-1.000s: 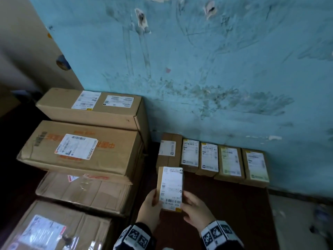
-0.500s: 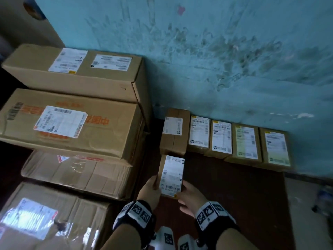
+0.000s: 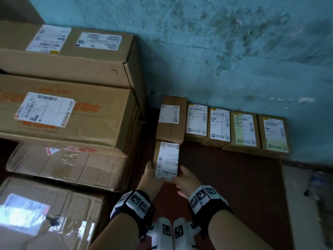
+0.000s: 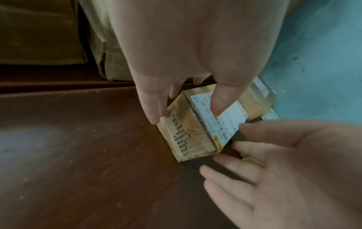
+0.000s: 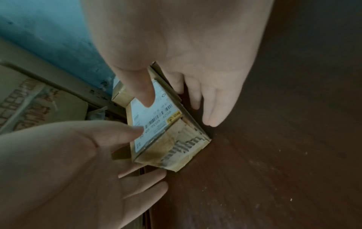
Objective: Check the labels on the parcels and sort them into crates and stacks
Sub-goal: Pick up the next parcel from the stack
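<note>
Near the middle of the dark red-brown tabletop (image 3: 234, 186), a small labelled parcel (image 3: 167, 160) is held between both hands, its white label facing up. On its left side the left hand (image 3: 150, 179) is seen, thumb laid on the label and fingers (image 4: 154, 108) reaching down the parcel's left flank, so its grip is closed around that parcel. On the right side the right hand (image 3: 185, 179) is placed the same way, thumb on the label near the barcode and fingers (image 5: 211, 111) down the right flank, gripping the same parcel. From the wrist views the parcel's near end looks to be resting on or just above the tabletop; which of the two cannot be told. Its far end is touching or just short of the leftmost box in a row of five small parcels (image 3: 219, 125) lined up against the blue wall (image 3: 234, 51). To the left, large cardboard boxes (image 3: 72, 114) are stacked, each bearing shipping labels. Black wristbands (image 3: 137, 202) with square markers are worn on both wrists
</note>
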`<move>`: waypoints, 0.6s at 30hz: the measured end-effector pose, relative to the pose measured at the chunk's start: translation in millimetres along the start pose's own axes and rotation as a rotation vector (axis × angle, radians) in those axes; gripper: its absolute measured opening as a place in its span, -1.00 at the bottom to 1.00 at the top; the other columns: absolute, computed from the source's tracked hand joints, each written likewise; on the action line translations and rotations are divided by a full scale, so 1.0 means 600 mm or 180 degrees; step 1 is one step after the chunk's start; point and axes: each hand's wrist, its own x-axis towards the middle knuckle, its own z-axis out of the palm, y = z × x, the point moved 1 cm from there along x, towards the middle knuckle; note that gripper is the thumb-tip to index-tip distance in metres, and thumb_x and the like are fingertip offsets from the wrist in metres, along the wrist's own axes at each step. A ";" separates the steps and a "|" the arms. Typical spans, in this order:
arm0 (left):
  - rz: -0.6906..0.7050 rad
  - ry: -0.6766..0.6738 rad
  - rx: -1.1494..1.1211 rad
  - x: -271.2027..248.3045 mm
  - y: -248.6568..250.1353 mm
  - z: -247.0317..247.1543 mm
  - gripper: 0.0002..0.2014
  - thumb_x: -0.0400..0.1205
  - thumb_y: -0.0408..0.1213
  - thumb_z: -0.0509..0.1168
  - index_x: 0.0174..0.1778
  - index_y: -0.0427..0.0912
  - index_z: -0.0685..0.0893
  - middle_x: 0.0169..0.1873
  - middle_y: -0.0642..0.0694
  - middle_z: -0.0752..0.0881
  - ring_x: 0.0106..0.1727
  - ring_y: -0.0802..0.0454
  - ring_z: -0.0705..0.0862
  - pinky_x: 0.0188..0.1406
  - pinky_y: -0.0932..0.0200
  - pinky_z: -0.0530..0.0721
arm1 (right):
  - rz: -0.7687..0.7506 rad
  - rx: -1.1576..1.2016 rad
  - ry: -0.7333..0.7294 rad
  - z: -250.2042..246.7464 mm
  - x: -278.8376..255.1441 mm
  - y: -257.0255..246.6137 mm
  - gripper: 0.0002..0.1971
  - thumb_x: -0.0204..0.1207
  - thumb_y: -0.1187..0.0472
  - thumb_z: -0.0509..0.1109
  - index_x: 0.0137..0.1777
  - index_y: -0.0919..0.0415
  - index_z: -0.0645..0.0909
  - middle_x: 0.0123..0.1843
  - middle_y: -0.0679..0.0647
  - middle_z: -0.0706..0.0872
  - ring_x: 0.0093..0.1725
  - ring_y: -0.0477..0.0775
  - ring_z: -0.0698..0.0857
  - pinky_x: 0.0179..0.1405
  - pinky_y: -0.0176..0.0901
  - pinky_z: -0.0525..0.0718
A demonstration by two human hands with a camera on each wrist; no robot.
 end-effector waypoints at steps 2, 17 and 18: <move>-0.0021 0.0107 0.0303 -0.014 0.010 0.000 0.01 0.50 -0.23 0.49 0.73 -0.09 -0.05 0.59 -0.19 0.35 0.57 -0.20 0.40 0.55 -0.09 0.42 | -0.0086 -0.0215 0.0086 -0.004 -0.004 0.000 -0.22 0.60 0.26 0.38 0.72 0.03 0.06 0.67 0.10 0.32 0.57 0.12 0.40 0.56 0.07 0.40; 0.0674 -0.0130 0.1479 -0.168 0.114 -0.069 -0.20 0.69 -0.32 0.24 0.73 -0.03 -0.13 0.66 -0.23 0.16 0.58 -0.20 0.35 0.41 0.07 0.46 | -0.0981 -0.1233 0.0734 -0.036 -0.210 -0.098 -0.32 0.65 0.13 0.33 0.71 0.01 0.13 0.70 0.09 0.25 0.65 0.12 0.28 0.56 -0.04 0.31; 0.0779 -0.0139 0.1503 -0.186 0.127 -0.072 -0.21 0.67 -0.32 0.24 0.73 -0.02 -0.09 0.63 -0.24 0.24 0.54 -0.21 0.39 0.43 0.04 0.49 | -0.1045 -0.1271 0.0796 -0.038 -0.232 -0.104 -0.35 0.67 0.15 0.32 0.70 0.00 0.15 0.70 0.07 0.25 0.65 0.12 0.28 0.55 -0.06 0.32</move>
